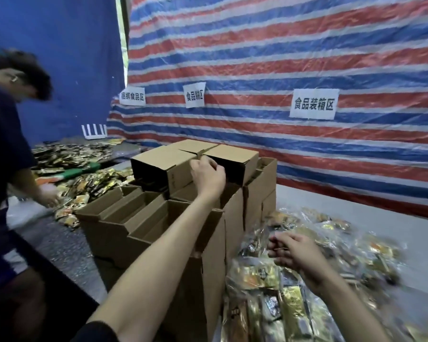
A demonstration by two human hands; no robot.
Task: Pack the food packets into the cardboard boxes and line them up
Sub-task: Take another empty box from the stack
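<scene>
Brown cardboard boxes stand stacked in the middle. Two lie on their sides on top [166, 160], open ends facing me. Several open boxes [136, 213] sit in a stepped row in front of them. My left hand [206, 175] reaches up to the top boxes, fingers curled at the edge between the two. My right hand [294, 250] hovers low over a heap of gold and dark food packets [292, 309] in clear plastic at the lower right, fingers loosely bent; it is blurred and I cannot tell whether it pinches a packet.
Another person [8, 154] leans in at the left, one hand in a second heap of packets [79, 183] on the grey surface [59, 245]. A striped tarpaulin [282, 58] with paper signs [313, 104] closes off the back. A white rack [94, 131] stands far left.
</scene>
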